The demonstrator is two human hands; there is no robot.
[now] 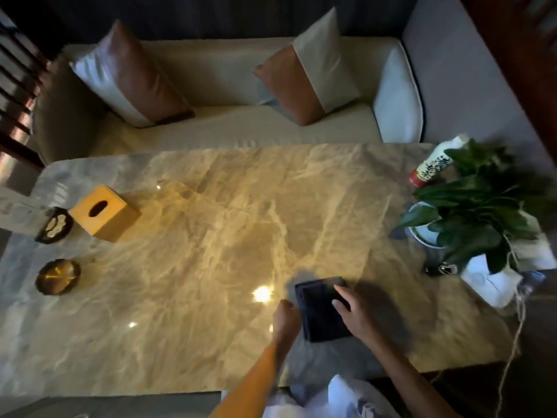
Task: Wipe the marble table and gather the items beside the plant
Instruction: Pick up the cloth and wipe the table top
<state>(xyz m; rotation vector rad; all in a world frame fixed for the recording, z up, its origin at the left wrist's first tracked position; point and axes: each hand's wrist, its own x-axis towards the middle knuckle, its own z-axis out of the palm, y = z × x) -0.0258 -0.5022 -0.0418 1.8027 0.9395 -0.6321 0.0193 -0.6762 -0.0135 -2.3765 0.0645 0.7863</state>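
Note:
A folded dark cloth [319,315] lies flat on the marble table [211,236], near its front edge. My right hand [352,309] rests on the cloth's right side with fingers spread. My left hand [286,318] touches the cloth's left edge, fingers curled; whether it grips the cloth I cannot tell. A green potted plant [476,206] stands at the table's right end. Beside it lie a white bottle with a red cap [434,167], a bunch of keys [437,270] and a white tissue pack [488,282].
At the table's left end sit a yellow tissue box [102,211], a dark dish with pale contents [54,225] and a brass-coloured round ashtray [57,276]. A cream sofa [241,125] with two cushions runs behind the table. A cord [512,348] hangs off the right front corner.

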